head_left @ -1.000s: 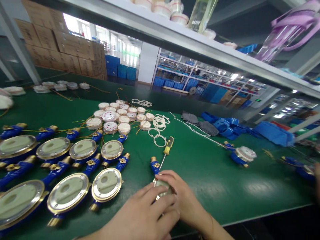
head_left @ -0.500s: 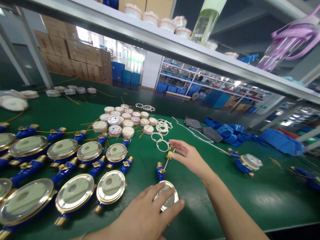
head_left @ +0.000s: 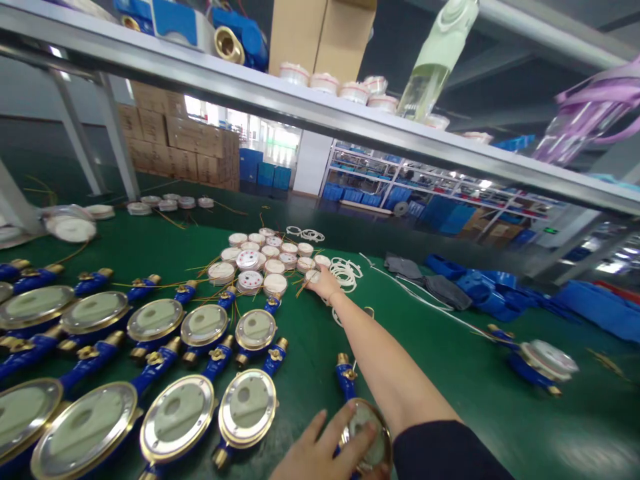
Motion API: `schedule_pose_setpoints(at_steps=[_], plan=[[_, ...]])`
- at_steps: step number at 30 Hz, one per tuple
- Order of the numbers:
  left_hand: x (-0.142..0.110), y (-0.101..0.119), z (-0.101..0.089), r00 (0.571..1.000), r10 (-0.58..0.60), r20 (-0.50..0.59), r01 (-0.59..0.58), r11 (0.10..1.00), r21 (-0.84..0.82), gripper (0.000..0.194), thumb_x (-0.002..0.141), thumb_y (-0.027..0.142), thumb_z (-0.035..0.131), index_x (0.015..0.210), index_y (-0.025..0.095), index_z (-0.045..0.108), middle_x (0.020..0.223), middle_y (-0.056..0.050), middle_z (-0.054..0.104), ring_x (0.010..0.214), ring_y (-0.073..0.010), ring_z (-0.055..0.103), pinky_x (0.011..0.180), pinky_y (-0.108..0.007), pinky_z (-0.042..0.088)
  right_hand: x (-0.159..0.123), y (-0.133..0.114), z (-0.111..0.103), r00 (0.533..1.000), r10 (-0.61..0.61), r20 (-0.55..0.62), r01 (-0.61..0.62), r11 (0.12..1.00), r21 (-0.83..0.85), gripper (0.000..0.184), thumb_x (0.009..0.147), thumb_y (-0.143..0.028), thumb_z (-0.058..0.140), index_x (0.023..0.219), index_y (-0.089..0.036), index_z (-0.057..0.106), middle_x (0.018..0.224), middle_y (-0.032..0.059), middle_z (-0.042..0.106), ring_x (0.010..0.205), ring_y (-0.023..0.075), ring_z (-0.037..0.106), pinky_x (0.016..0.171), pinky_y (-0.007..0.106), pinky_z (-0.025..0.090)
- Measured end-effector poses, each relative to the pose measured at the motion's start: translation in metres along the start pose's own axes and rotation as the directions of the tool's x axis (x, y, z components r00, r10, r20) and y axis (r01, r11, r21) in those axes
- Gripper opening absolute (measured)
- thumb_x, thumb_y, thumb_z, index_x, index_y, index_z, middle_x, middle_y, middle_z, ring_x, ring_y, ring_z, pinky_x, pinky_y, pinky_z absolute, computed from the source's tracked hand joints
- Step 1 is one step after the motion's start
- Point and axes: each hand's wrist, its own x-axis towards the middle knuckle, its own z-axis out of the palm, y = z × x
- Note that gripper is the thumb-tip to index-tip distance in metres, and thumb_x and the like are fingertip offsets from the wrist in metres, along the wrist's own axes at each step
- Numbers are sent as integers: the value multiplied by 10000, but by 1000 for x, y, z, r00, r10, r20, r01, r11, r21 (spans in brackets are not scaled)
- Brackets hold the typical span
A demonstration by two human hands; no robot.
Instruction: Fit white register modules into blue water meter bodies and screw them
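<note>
Blue metal meter body w/ round pale-green face, silver ring & brass rim [head_left: 370, 415] lies on the green tabletop [head_left: 440, 393] at the bottom edge of view, R of centre, partly covered by the L hand [head_left: 330, 450]. L hand is open, palm down, fingers spread, fingertips over the face & ring; not gripping round it as far as visible. R hand [head_left: 324, 285] is stretched far out, at the near R edge of the cluster of white round discs w/ thin coloured wires [head_left: 250, 260]. It's at one disc there, touching it by the look of it; fingers mostly hidden/too small, so can't tell if closed on it. R forearm, w/ dark navy sleeve, passes just beside the meter body. Meter body's blue neck w/ brass threaded end points away from the person; its lower part is cut off by the frame. Yellow-and-black screwdriver w/ metal shaft [head_left: 369, 312] is mostly hidden behind the R forearm, beyond the neck. Thin white plastic rings [head_left: 346, 275] overlap in a loose pile just R of the R hand. To the L, similar blue-and-brass meter bodies [head_left: 247, 408] sit in rows, faces up, the nearest one apart from the L hand.
</note>
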Motion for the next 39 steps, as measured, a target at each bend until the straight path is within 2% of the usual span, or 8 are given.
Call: schedule_pose_setpoints(at_steps=[6,11,16,20,24,29,35,39], plan=[[9,0,-17,1000,10,-20,-10,1000,-3,354,985,392,468,1332,331,502,1419,19,542,1249,-275,564,870,-386,599,-15,-1,-8,999,10,-40,-6,997,78,779,618,-371,850,1278,-146,505,1179,139,641,1088,289,629,1001,496,464],[17,0,-41,980,-15,200,50,984,-170,432,919,334,592,1336,276,493,1471,-66,475,1292,-382,500,918,-532,562,-56,-21,-72,984,-83,-156,118,967,225,969,614,-345,812,1403,-170,279,1286,149,571,1152,228,611,1004,372,496],[17,1,-50,938,-27,345,141,940,-310,787,758,422,762,1430,270,382,1558,-107,333,1416,-399,306,1051,-607,429,-114,-36,-156,844,-231,-485,398,875,276,866,605,-389,831,1305,-197,359,1278,112,572,1166,244,610,1034,449,480],[27,2,-74,906,-94,413,267,884,-384,844,678,373,822,1411,241,426,1554,-94,354,1427,-354,306,1109,-542,389,-177,-27,-188,772,-229,-593,357,928,106,809,619,-357,850,1298,-185,446,1240,119,586,1129,271,620,1016,502,486],[37,1,-88,820,-323,473,531,738,-416,694,776,191,690,1417,204,423,1536,-76,386,1398,-261,379,1137,-460,380,-242,-13,-182,854,-254,-454,230,967,-108,727,660,-336,834,1311,-237,528,1268,109,522,1156,279,572,991,489,509],[32,4,-63,706,-507,494,708,496,-503,878,689,301,784,1447,173,360,1530,-89,380,1367,-268,418,1155,-425,359,-297,-17,-156,982,-184,-43,176,973,-149,686,676,-355,837,1261,-230,500,1193,94,573,1067,252,602,937,442,537],[31,4,-36,723,-538,433,649,314,-693,818,619,212,829,1349,131,468,1377,-113,545,1266,-252,512,1136,-397,359,-306,-29,-131,921,-350,172,377,912,-161,636,777,-335,773,1323,-236,463,1327,103,541,1210,250,523,1026,447,474],[32,1,-34,722,-555,414,629,278,-726,721,646,203,810,1299,152,509,1314,-87,598,1198,-223,566,1096,-374,397,-301,-28,-119,901,-408,148,431,878,-205,545,819,-312,732,1306,-227,502,1354,102,543,1171,253,529,975,460,491]])
